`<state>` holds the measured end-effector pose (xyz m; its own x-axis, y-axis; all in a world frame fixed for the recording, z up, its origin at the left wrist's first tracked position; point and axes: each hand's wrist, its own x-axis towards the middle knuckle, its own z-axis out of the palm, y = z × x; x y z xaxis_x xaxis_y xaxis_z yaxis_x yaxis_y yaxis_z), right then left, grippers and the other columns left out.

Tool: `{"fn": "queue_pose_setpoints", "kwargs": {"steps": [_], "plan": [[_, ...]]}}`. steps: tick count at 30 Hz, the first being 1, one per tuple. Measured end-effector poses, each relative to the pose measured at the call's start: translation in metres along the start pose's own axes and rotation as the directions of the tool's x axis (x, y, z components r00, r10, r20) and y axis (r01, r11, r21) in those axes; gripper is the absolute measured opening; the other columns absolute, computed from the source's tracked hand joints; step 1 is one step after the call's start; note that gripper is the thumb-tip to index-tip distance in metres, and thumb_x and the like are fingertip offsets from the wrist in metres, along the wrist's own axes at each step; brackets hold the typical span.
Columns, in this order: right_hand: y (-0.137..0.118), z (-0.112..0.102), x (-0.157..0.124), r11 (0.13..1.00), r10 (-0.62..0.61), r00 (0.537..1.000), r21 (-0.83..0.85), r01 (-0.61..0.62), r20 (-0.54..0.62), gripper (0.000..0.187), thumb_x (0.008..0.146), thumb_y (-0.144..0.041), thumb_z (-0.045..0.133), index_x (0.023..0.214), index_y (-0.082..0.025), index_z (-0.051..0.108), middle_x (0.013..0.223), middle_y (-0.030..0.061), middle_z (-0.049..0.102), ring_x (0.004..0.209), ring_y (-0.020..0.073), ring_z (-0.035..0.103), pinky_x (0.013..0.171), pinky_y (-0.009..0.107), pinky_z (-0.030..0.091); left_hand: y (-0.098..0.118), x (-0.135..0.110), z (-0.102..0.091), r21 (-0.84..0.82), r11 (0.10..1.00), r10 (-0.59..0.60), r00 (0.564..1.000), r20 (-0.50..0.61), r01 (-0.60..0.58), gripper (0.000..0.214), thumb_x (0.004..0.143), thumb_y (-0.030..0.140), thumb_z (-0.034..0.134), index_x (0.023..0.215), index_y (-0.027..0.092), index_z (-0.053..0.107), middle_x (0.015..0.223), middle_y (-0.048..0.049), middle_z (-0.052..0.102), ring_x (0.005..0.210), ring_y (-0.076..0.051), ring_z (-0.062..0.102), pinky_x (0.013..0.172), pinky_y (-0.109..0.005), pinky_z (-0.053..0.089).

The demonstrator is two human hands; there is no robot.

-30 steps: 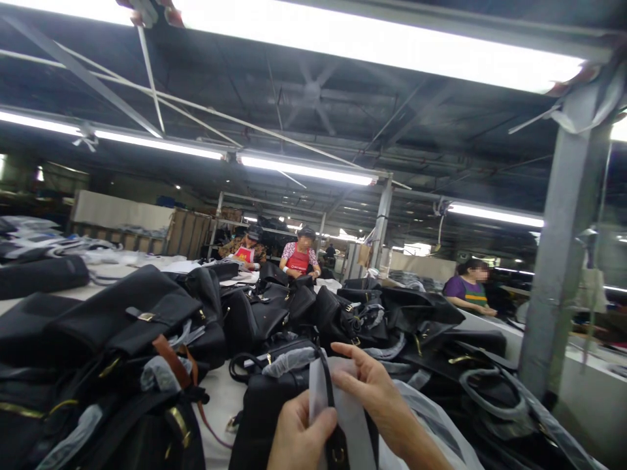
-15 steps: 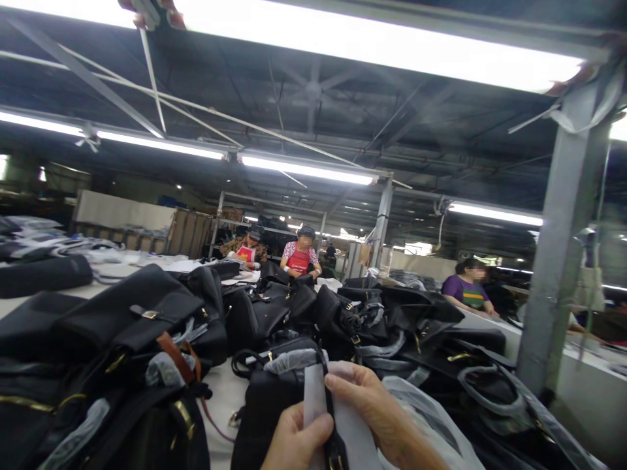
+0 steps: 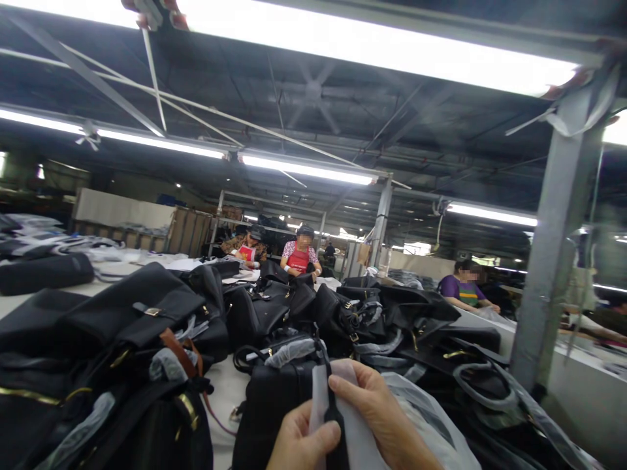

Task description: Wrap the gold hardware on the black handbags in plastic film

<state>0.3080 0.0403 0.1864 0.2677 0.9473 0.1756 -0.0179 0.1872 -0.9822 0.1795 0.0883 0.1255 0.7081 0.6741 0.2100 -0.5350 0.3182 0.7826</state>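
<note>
A thin black strap runs upright between my hands, with a sheet of whitish translucent wrapping behind and around it. My left hand is closed, its thumb pressing the strap and wrapping low down. Higher up, my right hand pinches the strap and wrapping between thumb and fingers. Just behind them stands a black bag, whose handle is covered in clear plastic. The strap's lower end runs out of view.
Black bags with gold hardware crowd the table on both sides. A brown strap lies at left, and a clear plastic bag at right. A grey post rises at right. Several co-workers sit beyond.
Both hands have shifted slightly right with the strap and wrapping. The strap's lower part has turned, and its gold buckle no longer shows. The co-worker at right has moved their arms.
</note>
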Motion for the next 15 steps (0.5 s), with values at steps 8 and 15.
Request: {"fn": "queue_pose_setpoints", "kwargs": {"steps": [8, 15], "plan": [[-0.001, 0.004, 0.016, 0.998, 0.018, 1.000, 0.061, -0.017, -0.018, 0.047, 0.058, -0.055, 0.089, 0.081, -0.016, 0.078, 0.066, 0.0028, 0.072, 0.062, 0.0165, 0.063, 0.059, 0.023, 0.048, -0.010, 0.032, -0.013, -0.015, 0.999, -0.040, 0.957, -0.286, 0.037, 0.071, 0.040, 0.067, 0.087, 0.076, 0.008, 0.071, 0.058, -0.0077, 0.067, 0.058, -0.022, 0.063, 0.056, -0.030, 0.047], [0.001, -0.001, 0.010, 1.000, -0.022, 0.999, -0.009, 0.021, -0.042, 0.045, 0.066, -0.058, 0.084, 0.085, -0.017, 0.077, 0.071, 0.0030, 0.074, 0.065, 0.0182, 0.064, 0.061, 0.025, 0.049, 0.007, 0.011, 0.000, 0.087, 0.996, 0.042, 0.994, -0.097, -0.033, 0.059, 0.048, 0.052, 0.092, 0.082, 0.006, 0.077, 0.068, -0.0085, 0.071, 0.068, -0.021, 0.063, 0.069, -0.030, 0.048]]}}
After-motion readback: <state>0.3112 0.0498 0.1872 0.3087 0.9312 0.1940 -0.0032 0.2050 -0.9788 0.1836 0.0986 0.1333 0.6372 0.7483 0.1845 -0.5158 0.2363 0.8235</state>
